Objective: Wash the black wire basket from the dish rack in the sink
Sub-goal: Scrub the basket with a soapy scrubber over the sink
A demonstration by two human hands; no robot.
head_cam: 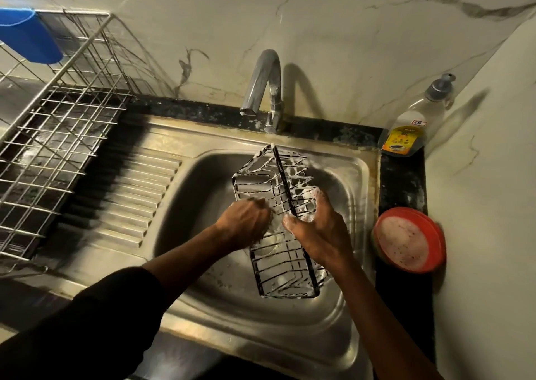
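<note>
- The foamy wire basket [282,252] is held tilted over the sink [208,176] bowl, with its length running from 12 to 6 o'clock.
- The right hand [316,231] grips its 3 o'clock side, thumb and fingers curled round the wires.
- The left hand [243,223] is blurred against its 9 o'clock side, and I cannot tell its grip.
- Around the bowl, the tap [262,89] is at 12, the soap bottle [412,124] at 2, the red dish [412,240] at 3 and the dish rack [58,136] at 10.

Sudsy basket [287,266], seemingly in right hand [317,230]

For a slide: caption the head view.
Right hand holds the soapy black wire basket over the sink; left hand rubs it.
</note>
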